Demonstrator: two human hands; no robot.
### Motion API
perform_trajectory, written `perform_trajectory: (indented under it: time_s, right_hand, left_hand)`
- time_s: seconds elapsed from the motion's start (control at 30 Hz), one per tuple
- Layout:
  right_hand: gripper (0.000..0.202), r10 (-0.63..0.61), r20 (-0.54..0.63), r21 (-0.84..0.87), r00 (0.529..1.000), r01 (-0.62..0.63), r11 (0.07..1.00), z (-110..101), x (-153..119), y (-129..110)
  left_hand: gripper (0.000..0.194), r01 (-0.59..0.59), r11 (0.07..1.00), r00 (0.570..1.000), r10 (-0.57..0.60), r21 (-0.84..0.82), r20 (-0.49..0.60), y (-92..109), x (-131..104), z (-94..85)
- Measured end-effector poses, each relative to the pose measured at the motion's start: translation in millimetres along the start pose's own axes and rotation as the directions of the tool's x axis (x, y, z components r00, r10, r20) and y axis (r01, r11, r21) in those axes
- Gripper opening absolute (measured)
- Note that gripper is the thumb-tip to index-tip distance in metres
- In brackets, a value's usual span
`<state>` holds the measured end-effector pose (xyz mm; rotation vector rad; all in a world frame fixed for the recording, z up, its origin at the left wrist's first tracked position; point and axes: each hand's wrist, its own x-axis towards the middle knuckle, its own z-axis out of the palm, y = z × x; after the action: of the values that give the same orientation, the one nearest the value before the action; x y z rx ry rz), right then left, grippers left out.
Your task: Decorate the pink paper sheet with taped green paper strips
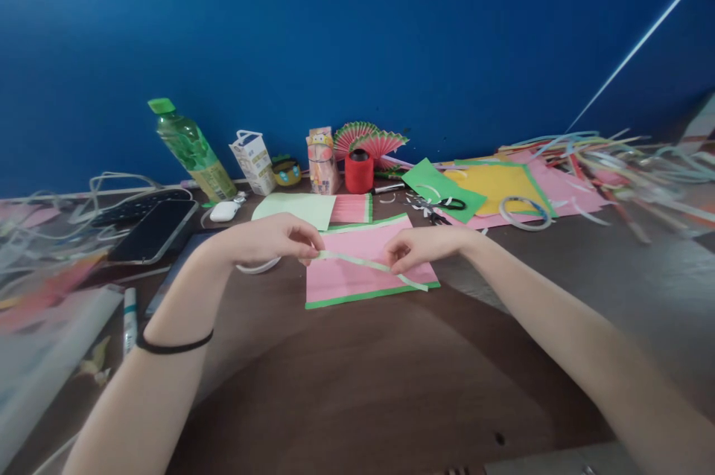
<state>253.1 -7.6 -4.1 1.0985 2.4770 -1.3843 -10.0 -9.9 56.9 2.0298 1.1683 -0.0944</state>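
Observation:
A thin pale-green paper strip (357, 260) stretches between my two hands, above a pink sheet of paper (357, 285) with green bands along its top and bottom edges. My left hand (279, 237) pinches the strip's left end. Farther along it, my right hand (416, 244) pinches the strip between thumb and fingers, and its free end hangs past toward the sheet's lower right corner. Behind the sheet lie a pale-green sheet (296, 208) and a pleated pink paper piece with green edging (351, 208).
Black-handled scissors (450, 204) rest among white scraps by a green sheet (430, 181). Along the wall stand a green bottle (193, 151), a carton (253, 162), a red spool (358, 171) and pleated fans (380, 144). A phone (153, 231) and cables lie left; loose strips (614, 162) clutter the right.

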Motion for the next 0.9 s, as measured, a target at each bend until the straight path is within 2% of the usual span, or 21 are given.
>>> perform_trajectory:
  time_s: [0.27, 0.33, 0.47, 0.57, 0.7, 0.83, 0.9]
  right_hand:
    - [0.02, 0.004, 0.005, 0.141, 1.0, -0.004, 0.99, -7.3, -16.4, -5.9]
    - [0.023, 0.0, 0.008, 0.109, 1.0, -0.001, 0.994, -9.0, -20.3, -9.0]
    - [0.024, 0.021, 0.023, 0.007, 1.0, -0.021, 1.0, -11.8, -24.8, -10.8]
    - [0.02, 0.068, 0.03, 0.053, 0.997, -0.07, 0.996, -11.8, -26.3, -9.1]
    - [0.014, 0.088, 0.098, 0.104, 0.991, -0.099, 0.99, -11.5, -27.9, -7.0]
    - [0.018, 0.103, 0.128, 0.072, 0.986, -0.113, 0.991, -12.8, -28.6, -6.3]
    - [0.018, 0.116, 0.136, 0.063, 0.984, -0.125, 0.99, -13.2, -28.5, -5.7]
  left_hand:
    - [0.029, 0.037, 0.999, 0.999, -0.037, -0.009, 0.031, -5.3, -1.8, -3.1]
    - [0.03, 0.039, 0.999, 0.998, -0.039, -0.002, 0.044, -7.9, -1.1, -3.0]
    - [0.014, 0.034, 0.999, 0.997, -0.033, -0.019, 0.064, -11.7, 1.1, 0.0]
    - [0.008, 0.038, 0.999, 0.995, -0.037, -0.007, 0.095, -15.3, 4.2, 4.4]
    - [0.01, 0.067, 0.993, 0.987, -0.08, 0.097, 0.136, -21.3, 11.8, 12.4]
    - [0.013, 0.085, 0.994, 0.962, -0.098, 0.063, 0.255, -21.1, 18.6, 18.3]
    - [0.014, 0.078, 0.992, 0.961, -0.1, 0.095, 0.258, -18.2, 19.1, 18.6]
